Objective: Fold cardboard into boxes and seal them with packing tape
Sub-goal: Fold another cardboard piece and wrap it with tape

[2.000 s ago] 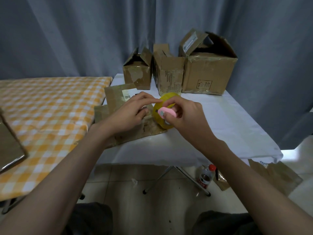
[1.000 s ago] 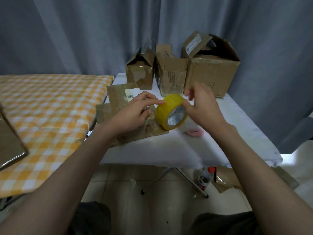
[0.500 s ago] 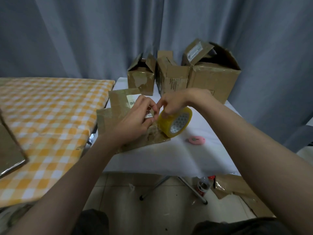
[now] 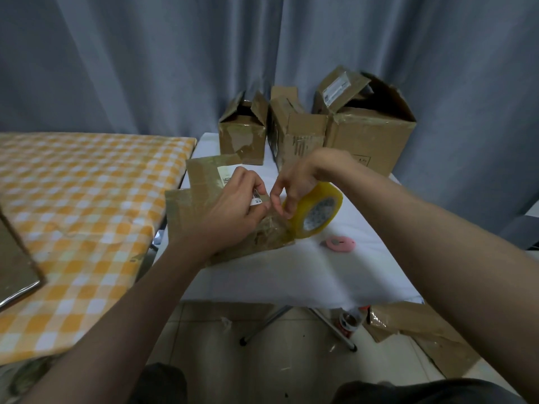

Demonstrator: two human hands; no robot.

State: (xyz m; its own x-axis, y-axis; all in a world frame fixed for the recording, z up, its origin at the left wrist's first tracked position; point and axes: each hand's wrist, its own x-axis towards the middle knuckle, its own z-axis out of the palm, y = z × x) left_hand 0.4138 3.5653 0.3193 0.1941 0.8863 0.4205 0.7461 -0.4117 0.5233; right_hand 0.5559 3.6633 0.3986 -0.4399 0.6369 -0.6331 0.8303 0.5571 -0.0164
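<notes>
A flattened cardboard piece (image 4: 192, 205) with old tape and a white label lies on the white table (image 4: 291, 275). My left hand (image 4: 233, 208) rests on it, fingers pinched together near the yellow tape roll (image 4: 316, 211). My right hand (image 4: 294, 179) grips the roll from above, fingertips at its left rim where it meets the cardboard. The roll stands on edge, tilted. What my left fingers pinch is too small to tell.
A pink round cutter (image 4: 339, 244) lies on the table right of the roll. Three taped cardboard boxes (image 4: 370, 135) stand at the back. An orange checked table (image 4: 73, 205) is to the left. Cardboard scraps (image 4: 408, 325) and a bottle (image 4: 348, 322) lie on the floor.
My right hand put the pink cutter down on the table, then moved over the top of the tape roll. Roll and both hands came down onto the cardboard.
</notes>
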